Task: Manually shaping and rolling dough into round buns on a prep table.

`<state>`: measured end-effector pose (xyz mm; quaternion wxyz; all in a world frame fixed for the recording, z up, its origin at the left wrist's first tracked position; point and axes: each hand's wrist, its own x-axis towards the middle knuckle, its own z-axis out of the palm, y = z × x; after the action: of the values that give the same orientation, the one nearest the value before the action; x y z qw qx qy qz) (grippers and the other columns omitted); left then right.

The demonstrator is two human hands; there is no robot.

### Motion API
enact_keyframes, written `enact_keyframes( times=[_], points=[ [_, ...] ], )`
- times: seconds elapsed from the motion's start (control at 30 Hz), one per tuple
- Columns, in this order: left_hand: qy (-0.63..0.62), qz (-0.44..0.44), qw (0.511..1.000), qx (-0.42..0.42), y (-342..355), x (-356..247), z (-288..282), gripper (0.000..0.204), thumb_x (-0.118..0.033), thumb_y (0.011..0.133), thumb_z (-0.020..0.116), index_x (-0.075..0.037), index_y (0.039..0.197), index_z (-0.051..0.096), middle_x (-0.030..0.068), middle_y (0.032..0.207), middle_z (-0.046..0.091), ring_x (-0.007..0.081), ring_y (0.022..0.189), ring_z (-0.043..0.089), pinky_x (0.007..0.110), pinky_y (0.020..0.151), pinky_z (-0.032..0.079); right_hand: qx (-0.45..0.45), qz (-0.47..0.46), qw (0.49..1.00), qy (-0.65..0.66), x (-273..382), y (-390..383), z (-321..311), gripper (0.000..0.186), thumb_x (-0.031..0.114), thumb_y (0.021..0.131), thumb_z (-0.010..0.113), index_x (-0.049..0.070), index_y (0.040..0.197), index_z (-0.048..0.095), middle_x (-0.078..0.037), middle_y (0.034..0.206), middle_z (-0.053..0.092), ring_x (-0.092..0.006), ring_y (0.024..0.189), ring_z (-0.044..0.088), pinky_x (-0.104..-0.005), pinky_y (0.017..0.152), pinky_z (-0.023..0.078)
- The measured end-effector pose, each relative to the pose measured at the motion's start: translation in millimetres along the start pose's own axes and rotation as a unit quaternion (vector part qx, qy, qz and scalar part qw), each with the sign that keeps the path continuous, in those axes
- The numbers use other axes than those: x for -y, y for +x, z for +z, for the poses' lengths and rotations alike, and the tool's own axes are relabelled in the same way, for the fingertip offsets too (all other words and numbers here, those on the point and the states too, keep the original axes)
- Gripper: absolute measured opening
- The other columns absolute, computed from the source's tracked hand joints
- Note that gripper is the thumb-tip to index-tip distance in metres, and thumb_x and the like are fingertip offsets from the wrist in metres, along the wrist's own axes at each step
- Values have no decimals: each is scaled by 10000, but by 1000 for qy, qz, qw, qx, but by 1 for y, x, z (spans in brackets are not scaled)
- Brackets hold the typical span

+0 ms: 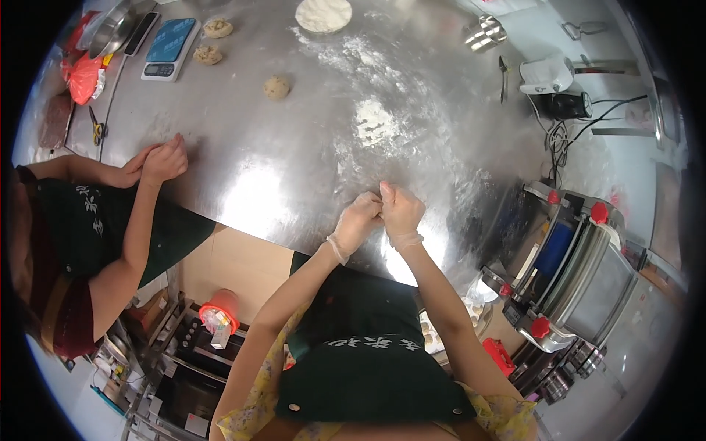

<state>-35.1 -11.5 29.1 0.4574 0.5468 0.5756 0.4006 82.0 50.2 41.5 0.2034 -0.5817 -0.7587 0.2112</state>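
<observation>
My left hand [358,220] and my right hand [401,213], both in thin clear gloves, meet over the near edge of the steel table. The left fingers are curled against the right hand, which is closed with its thumb on top. Whatever lies between them is hidden. Beyond my hands, a heap of white flour [375,123] is spread on the table, with loose flour dusted around it. A round speckled dough ball [277,87] rests farther left. Two rougher dough lumps [218,28] sit behind it, near a digital scale [169,48].
A co-worker's hands [158,163] are pressed together at the table's left. Scissors [97,128] and a metal bowl [112,33] lie beyond. A round container of flour [323,15] stands at the back. On the right are a red-knobbed roller machine [573,272], cables and a white jug [546,74].
</observation>
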Motion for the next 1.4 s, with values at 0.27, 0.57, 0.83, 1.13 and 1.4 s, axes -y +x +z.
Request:
enact_keyframes(
  times=[0.27,0.57,0.83,1.13,1.4],
  points=[
    [9,-118,991,-56,-2,-15,18,210,-60,754,726,-61,962,691,86,965,655,276,920,634,364,787,534,-89,63,993,-51,-36,7,-1,482,401,993,515,74,653,614,-134,596,590,-338,539,583,-447,508,453],
    [37,-47,991,-117,-2,-39,37,306,16,736,722,-56,1032,706,112,1035,668,294,949,640,364,816,535,-191,74,976,-76,-51,-12,-4,421,344,1009,497,61,736,644,-125,647,633,-329,556,610,-422,518,474],
    [143,90,985,23,-14,-30,40,363,15,767,704,-45,1123,674,118,1089,645,302,978,599,360,810,529,-192,157,968,-33,-38,-41,-8,300,294,977,564,79,783,643,-87,666,633,-299,552,605,-415,519,475],
    [137,44,986,87,-23,-27,43,509,35,753,690,-56,1246,604,148,1209,576,320,1033,572,374,861,517,-167,280,944,39,-35,-66,-5,235,270,967,582,90,832,650,-92,702,642,-305,590,616,-411,551,484],
    [103,43,992,65,-16,-24,38,466,-10,728,720,-67,1181,627,82,1191,590,321,1030,563,393,860,520,-143,264,951,-74,-32,-73,-11,250,285,975,575,83,857,660,-98,707,655,-305,615,628,-419,569,500]
  ],
)
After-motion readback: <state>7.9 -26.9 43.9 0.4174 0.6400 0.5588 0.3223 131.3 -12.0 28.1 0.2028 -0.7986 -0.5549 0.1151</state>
